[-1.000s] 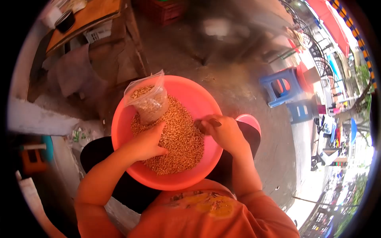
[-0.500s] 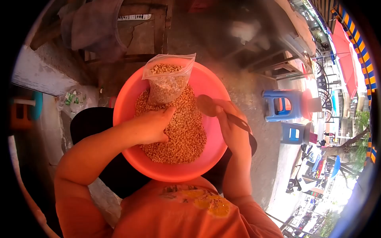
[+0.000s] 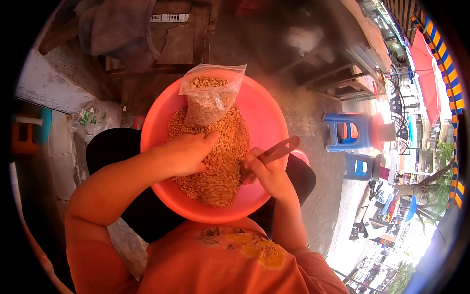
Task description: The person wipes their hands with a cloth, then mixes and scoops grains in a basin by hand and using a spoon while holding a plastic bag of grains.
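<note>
right hand (image 3: pixel 267 172), closed round a spoon (image 3: pixel 278 150), has lowered it to the grain (image 3: pixel 227 147), apparently now stirring the near part; left hand (image 3: pixel 188 153) stays loosely spread at left.

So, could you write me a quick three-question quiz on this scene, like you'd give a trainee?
1. Which hand grips the utensil?
2. True or false: the bag of grain is inside the basin.
3. The stools are: a) green, b) blue, c) yellow.

Key:
1. The right hand.
2. True.
3. b.
</note>
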The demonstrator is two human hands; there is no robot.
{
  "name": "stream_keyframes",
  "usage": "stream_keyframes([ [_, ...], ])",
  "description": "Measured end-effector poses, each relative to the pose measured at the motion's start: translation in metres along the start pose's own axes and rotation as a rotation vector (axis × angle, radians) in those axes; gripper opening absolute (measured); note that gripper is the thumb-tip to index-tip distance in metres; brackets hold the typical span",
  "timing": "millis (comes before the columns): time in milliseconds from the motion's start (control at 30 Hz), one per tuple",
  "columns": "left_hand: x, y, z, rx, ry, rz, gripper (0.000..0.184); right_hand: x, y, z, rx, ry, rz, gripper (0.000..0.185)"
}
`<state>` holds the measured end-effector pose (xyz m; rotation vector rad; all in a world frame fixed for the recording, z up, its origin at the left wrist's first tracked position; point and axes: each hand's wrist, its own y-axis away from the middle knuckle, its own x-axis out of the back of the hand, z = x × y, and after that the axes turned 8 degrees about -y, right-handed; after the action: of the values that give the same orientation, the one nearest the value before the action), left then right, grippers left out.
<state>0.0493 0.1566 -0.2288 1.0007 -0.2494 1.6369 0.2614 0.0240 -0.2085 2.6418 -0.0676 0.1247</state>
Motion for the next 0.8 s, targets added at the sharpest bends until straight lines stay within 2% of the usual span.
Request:
stream_keyframes([
  [100, -0.004, -0.001, -0.003, 0.001, 0.007, 0.026, 0.064, -0.005, 0.0, -0.012, 0.218, -0.156, -0.004, 0.025],
  [200, -0.002, -0.003, -0.004, 0.039, 0.026, -0.021, 0.072, 0.003, -0.005, -0.018, 0.455, 0.022, 0.162, 0.023],
  [267, 0.004, -0.005, -0.002, 0.095, 0.053, -0.117, 0.085, 0.01, -0.013, -0.022, 0.468, 0.265, 0.314, 0.016],
  [333, 0.003, -0.004, -0.002, 0.085, 0.079, -0.093, 0.085, 0.016, -0.022, -0.018, 0.523, 0.55, 0.46, 0.012],
  [367, 0.003, -0.004, -0.002, 0.081, 0.092, -0.081, 0.086, 0.022, -0.029, -0.005, 0.607, 0.616, 0.464, 0.009],
  [500, 0.011, -0.004, 0.005, 0.158, 0.096, -0.133, 0.087, 0.01, -0.022, 0.011, 0.349, 0.404, 0.305, 0.012],
  [600, 0.01, -0.005, 0.003, 0.156, 0.08, -0.124, 0.086, -0.001, -0.01, 0.004, 0.328, 0.297, 0.248, 0.012],
  [700, 0.002, -0.006, -0.002, 0.122, 0.059, -0.07, 0.085, -0.006, 0.003, -0.02, 0.326, -0.108, 0.184, 0.013],
  [800, 0.005, -0.006, 0.0, 0.129, 0.045, -0.087, 0.084, 0.001, 0.0, -0.029, 0.483, 0.097, 0.318, 0.013],
])
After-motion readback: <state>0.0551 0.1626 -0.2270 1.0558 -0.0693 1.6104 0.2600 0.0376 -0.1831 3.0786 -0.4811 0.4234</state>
